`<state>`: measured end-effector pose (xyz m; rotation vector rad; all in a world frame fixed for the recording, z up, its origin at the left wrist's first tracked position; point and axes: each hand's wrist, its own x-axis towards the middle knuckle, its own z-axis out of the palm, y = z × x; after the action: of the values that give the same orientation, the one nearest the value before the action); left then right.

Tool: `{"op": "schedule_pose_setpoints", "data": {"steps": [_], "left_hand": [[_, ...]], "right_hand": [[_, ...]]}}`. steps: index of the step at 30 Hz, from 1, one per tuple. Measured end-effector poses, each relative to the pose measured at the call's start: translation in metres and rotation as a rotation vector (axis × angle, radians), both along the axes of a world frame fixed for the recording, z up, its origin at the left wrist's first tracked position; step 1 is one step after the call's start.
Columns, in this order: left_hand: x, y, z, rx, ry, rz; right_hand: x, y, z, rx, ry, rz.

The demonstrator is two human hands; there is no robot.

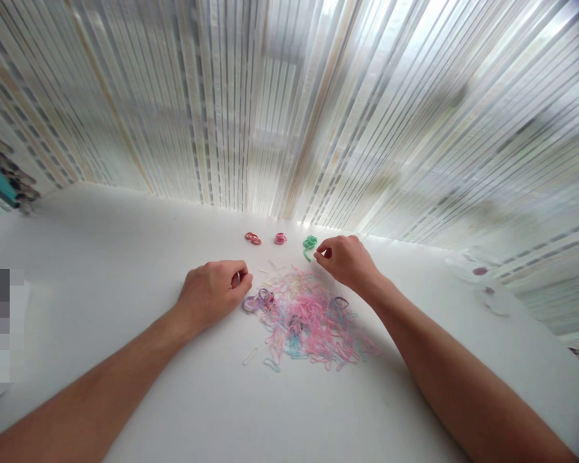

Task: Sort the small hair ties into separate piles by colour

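A loose heap of small elastic bands [309, 315], mostly pink with pale blue, white and purple ones, lies on the white table. My left hand [215, 289] is at the heap's left edge, thumb and forefinger pinched together; anything between them is too small to make out. Just beside it lie purple bands [255, 301]. Beyond the heap, my right hand [347, 260] has its fingertips pinched close to a small pile of green bands [310, 243], and what they hold, if anything, is unclear. Left of the green pile sit a pink cluster [280, 238] and a red cluster [253, 238].
A striped string curtain [270, 116] hangs along the table's far edge. Clear plastic pieces [482, 276] lie at the right on the table [174, 411]. A pixelated patch covers something at the left edge.
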<state>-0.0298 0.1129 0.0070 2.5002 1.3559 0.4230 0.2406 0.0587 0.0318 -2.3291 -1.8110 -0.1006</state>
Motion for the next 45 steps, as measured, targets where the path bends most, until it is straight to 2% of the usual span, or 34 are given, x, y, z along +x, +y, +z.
{"op": "schedule_pose_setpoints", "data": {"steps": [10, 16, 23, 28, 32, 37, 41, 45], "left_hand": [[0.0, -0.001, 0.0, 0.008, 0.002, 0.0], [-0.001, 0.001, -0.001, 0.029, 0.015, -0.01], [-0.001, 0.001, -0.001, 0.046, 0.029, -0.013], [-0.001, 0.001, 0.0, 0.039, 0.02, -0.017], [-0.001, 0.0, 0.0, 0.027, 0.009, -0.017], [-0.001, -0.001, 0.0, 0.033, 0.005, -0.022], [-0.002, -0.001, 0.0, 0.037, 0.01, -0.012], [-0.002, 0.0, 0.0, 0.046, 0.016, -0.01]], "right_hand": [[-0.001, -0.004, 0.009, 0.021, 0.024, 0.011], [-0.001, -0.012, 0.027, 0.096, 0.057, 0.045], [0.006, -0.037, 0.056, 0.216, 0.126, 0.101], [0.008, -0.063, 0.063, 0.178, 0.211, 0.111], [0.012, -0.086, 0.054, 0.188, 0.215, 0.121], [0.021, -0.107, 0.019, 0.323, 0.365, 0.038], [0.022, -0.106, -0.012, 0.463, 0.492, 0.01], [0.019, -0.099, -0.03, 0.534, 0.551, 0.044]]}}
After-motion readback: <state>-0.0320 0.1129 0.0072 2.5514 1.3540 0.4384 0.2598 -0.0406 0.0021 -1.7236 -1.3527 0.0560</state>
